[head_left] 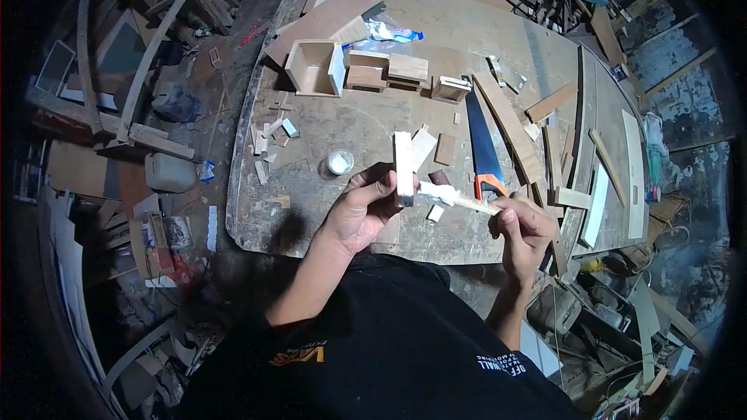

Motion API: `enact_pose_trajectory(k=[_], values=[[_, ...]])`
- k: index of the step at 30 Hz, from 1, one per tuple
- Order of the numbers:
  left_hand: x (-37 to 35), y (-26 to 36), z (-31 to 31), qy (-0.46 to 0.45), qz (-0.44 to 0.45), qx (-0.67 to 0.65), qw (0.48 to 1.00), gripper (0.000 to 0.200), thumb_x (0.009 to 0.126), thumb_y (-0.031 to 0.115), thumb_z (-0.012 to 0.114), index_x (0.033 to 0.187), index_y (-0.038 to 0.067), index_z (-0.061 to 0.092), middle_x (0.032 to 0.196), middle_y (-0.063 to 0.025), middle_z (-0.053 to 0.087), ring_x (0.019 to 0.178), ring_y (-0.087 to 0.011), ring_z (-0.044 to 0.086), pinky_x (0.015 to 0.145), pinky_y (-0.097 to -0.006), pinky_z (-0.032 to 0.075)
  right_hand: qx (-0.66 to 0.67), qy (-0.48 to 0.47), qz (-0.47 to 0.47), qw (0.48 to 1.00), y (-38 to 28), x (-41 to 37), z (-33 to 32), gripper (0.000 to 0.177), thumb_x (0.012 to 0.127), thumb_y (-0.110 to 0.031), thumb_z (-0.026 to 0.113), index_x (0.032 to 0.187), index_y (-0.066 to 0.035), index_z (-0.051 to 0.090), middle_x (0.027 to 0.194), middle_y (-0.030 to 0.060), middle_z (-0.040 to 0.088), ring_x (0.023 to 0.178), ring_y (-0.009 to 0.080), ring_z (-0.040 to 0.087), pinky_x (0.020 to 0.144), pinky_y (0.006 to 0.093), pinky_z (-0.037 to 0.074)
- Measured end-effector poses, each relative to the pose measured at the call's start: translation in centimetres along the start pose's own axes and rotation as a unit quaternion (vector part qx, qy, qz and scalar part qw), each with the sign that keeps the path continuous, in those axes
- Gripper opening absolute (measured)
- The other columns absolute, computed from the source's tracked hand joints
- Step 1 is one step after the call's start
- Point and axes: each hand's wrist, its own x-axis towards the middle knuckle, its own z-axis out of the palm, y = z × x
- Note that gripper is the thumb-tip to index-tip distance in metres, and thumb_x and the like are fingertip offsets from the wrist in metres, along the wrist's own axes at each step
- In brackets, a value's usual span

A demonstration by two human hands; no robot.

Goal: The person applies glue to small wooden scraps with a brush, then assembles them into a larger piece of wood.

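My left hand [364, 206] grips a small upright wooden block [403, 165] above the near edge of the workbench [311, 210]. My right hand [523, 227] holds a thin stick [459, 199] whose white, glue-coated tip touches the lower side of the block. A small round tub of white glue [340, 162] stands open on the bench just left of the block.
A handsaw with an orange handle [482, 152] lies right of the block. Small wooden boxes [315, 68] and blocks [408, 68] stand at the far middle. Offcuts [268, 144] litter the left, long strips [510, 126] the right. Scrap wood and clutter surround the bench.
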Motion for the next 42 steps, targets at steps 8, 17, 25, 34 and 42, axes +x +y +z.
enact_pose_trajectory(k=[8, 17, 25, 34, 42], values=[[0.0, 0.6, -0.4, -0.034, -0.015, 0.012, 0.999, 0.023, 0.093, 0.019, 0.071, 0.111, 0.006, 0.068, 0.108, -0.0098, 0.07, 0.096, -0.0138, 0.066, 0.081, -0.0248, 0.055, -0.082, -0.081, -0.008, 0.993, -1.1, 0.7, 0.4, 0.009, 0.086, -0.001, 0.068, 0.091, 0.003, 0.074, 0.062, 0.004, 0.055, 0.053, 0.0094, 0.047, 0.049, 0.0257, 0.031], [-0.1, 0.1, 0.2, 0.0, 0.027, 0.008, 1.0, 0.026, 0.091, 0.018, 0.074, 0.112, 0.004, 0.066, 0.111, -0.0104, 0.069, 0.097, -0.0157, 0.066, 0.086, -0.029, 0.054, -0.079, -0.045, -0.001, 0.996, -0.8, 1.3, 0.0, 0.01, 0.088, 0.0, 0.066, 0.091, 0.005, 0.073, 0.065, 0.0041, 0.058, 0.055, 0.0087, 0.048, 0.05, 0.0247, 0.033], [-0.2, 0.5, -1.1, -0.001, 0.004, 0.017, 1.0, 0.041, 0.089, 0.018, 0.075, 0.124, 0.003, 0.061, 0.117, -0.0128, 0.069, 0.102, -0.0209, 0.067, 0.092, -0.0347, 0.054, -0.075, -0.103, -0.016, 0.992, -1.4, 1.4, -0.2, 0.01, 0.086, -0.001, 0.066, 0.09, 0.005, 0.073, 0.064, 0.0053, 0.058, 0.053, 0.0096, 0.047, 0.049, 0.026, 0.033], [0.1, 0.0, -1.3, -0.018, 0.044, -0.005, 0.999, 0.037, 0.087, 0.013, 0.075, 0.121, 0.006, 0.063, 0.115, -0.01, 0.07, 0.102, -0.0184, 0.067, 0.088, -0.033, 0.055, -0.107, -0.096, -0.013, 0.99, -1.5, 1.8, 0.0, 0.01, 0.085, 0.0, 0.069, 0.092, 0.004, 0.074, 0.06, 0.0038, 0.053, 0.054, 0.0098, 0.045, 0.05, 0.0265, 0.031], [0.0, -0.1, -2.2, -0.017, 0.024, -0.006, 1.0, 0.038, 0.088, 0.014, 0.075, 0.123, 0.006, 0.063, 0.116, -0.0103, 0.07, 0.107, -0.0191, 0.065, 0.092, -0.0357, 0.053, -0.063, -0.048, -0.001, 0.997, -0.7, 1.8, -0.6, 0.01, 0.085, 0.0, 0.068, 0.091, 0.006, 0.073, 0.065, 0.0063, 0.06, 0.055, 0.0112, 0.048, 0.052, 0.0266, 0.033]])
